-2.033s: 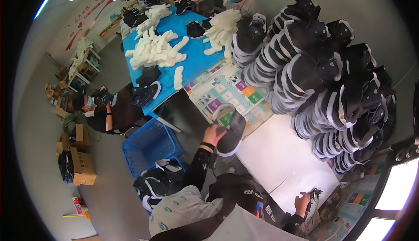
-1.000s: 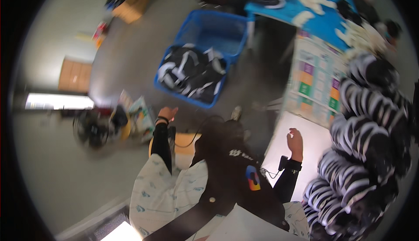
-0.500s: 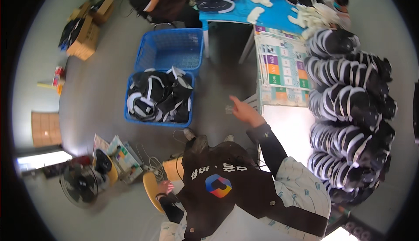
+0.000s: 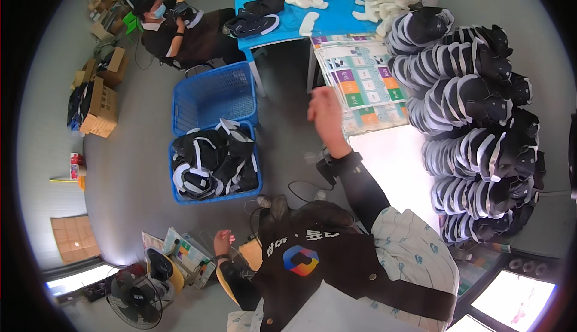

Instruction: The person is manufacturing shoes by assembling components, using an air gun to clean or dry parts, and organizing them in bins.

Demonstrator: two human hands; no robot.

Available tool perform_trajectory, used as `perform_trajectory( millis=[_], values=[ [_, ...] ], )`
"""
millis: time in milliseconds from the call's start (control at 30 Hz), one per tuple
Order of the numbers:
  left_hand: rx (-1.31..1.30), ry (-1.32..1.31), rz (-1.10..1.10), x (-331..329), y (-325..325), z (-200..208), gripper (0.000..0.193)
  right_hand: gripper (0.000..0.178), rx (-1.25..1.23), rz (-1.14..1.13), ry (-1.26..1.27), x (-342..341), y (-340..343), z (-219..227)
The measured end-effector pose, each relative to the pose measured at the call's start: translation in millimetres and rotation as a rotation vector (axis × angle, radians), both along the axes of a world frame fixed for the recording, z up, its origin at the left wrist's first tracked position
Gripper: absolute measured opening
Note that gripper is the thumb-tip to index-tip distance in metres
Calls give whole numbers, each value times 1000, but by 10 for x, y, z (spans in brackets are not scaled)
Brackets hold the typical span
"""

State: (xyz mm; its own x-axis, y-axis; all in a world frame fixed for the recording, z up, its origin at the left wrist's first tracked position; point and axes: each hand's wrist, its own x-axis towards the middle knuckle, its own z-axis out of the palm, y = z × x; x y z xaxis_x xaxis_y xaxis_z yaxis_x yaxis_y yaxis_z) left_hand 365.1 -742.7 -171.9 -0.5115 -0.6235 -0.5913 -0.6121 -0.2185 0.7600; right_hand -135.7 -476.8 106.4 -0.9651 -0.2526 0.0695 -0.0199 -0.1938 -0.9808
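Our right hand point(image 4: 327, 115) and left hand point(image 4: 224, 242) look empty; left is nearer the shoe uppers point(image 4: 207, 150), past the crate's point(image 4: 219, 198) near edge.

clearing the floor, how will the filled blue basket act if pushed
The basket likely keeps its shape, as it looks moulded in plastic. The heaped shoe parts may flop and shift, looking soft and loosely piled. Filling it, they probably add weight.

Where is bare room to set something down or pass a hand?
Set down: the white tabletop, bordered by printed sheets at its far end and shoe stacks on its right. Pass a hand: over the floor between the lower blue basket and the right hand. Crowded: under the stacks, and that basket, heaped with dark pieces.
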Motion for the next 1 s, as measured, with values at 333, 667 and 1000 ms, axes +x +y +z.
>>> perform_trajectory(
  millis=[333,667,1000],
  values=[
    [145,-117,-396,-1198,43,118,28,19,561,1241,182,356,590,25],
    [399,-88,405,-1806,-2016,-1071,48,36,123,-80,-129,297,541,-662],
    [113,-329,424,-2676,-3792,-2168,86,16,1095,1129,-573,748,-374,-745]
  ],
)
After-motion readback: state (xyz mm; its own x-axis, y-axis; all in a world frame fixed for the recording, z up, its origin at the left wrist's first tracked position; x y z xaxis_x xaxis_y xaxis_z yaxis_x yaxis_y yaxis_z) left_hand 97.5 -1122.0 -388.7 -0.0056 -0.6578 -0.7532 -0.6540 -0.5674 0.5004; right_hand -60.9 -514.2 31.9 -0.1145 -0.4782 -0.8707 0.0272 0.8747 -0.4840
